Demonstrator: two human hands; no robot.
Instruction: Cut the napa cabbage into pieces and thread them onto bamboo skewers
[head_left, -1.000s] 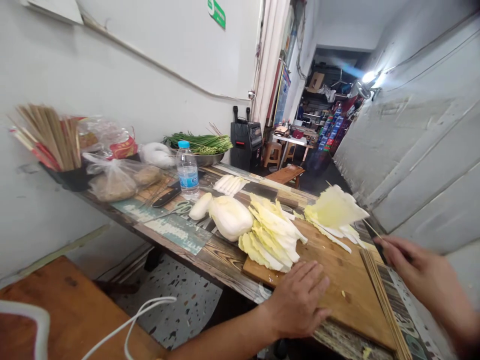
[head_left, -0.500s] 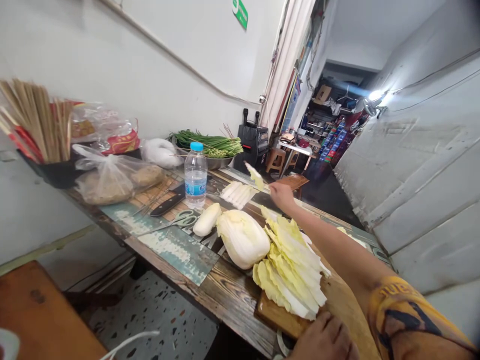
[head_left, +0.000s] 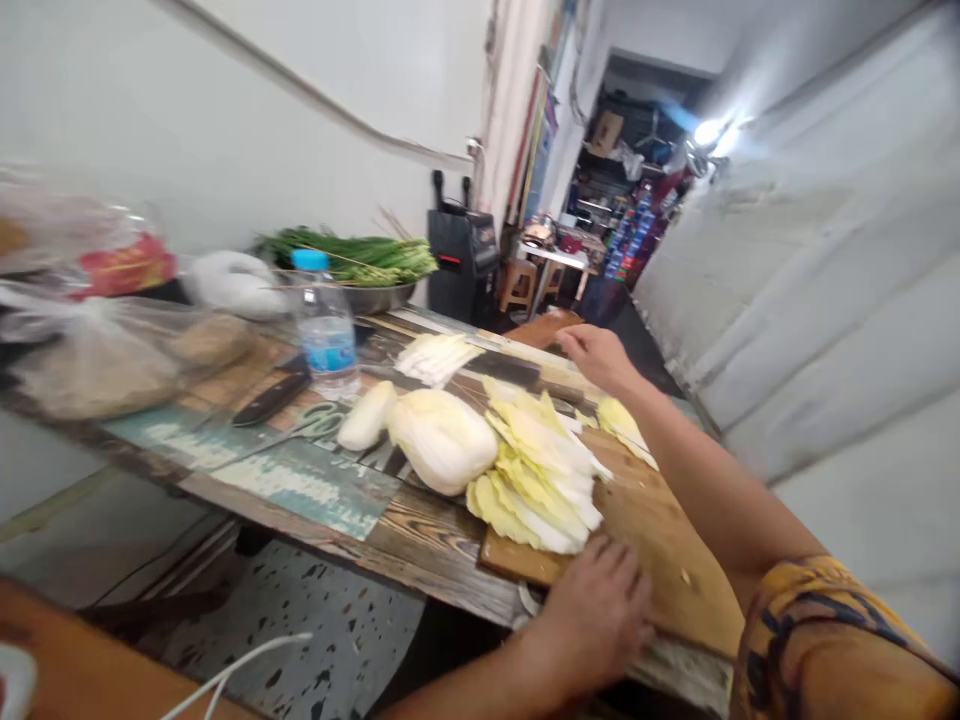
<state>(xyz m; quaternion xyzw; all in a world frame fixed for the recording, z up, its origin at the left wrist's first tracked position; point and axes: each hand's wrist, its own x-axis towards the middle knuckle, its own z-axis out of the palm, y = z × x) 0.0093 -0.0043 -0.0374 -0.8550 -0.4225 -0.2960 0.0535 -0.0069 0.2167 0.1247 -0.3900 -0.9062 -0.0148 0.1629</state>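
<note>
My left hand [head_left: 600,610] lies on the near edge of the wooden cutting board [head_left: 667,530], fingers flat against it, just below a pile of pale yellow cabbage leaves [head_left: 536,475]. My right hand [head_left: 600,358] is raised over the far side of the table, fingers curled together and nothing visible in them. Below it, a separate cabbage leaf [head_left: 626,430] lies on the board's far side. A stack of cabbage pieces [head_left: 435,358] rests farther left. Beside the leaf pile sit a peeled cabbage head [head_left: 444,440] and a smaller cabbage piece [head_left: 367,415].
A water bottle [head_left: 330,340] stands behind green scissors [head_left: 319,420] and a black-handled knife [head_left: 271,398]. Farther back are a metal bowl of green vegetables [head_left: 375,265], a plastic bag [head_left: 105,360] and a black speaker [head_left: 461,260]. An orange stool [head_left: 90,660] is at the lower left.
My right hand has let go of the skewered cabbage leaf at the far stack and moved rightward. More of my left hand and forearm shows. The view has shifted to the right.
</note>
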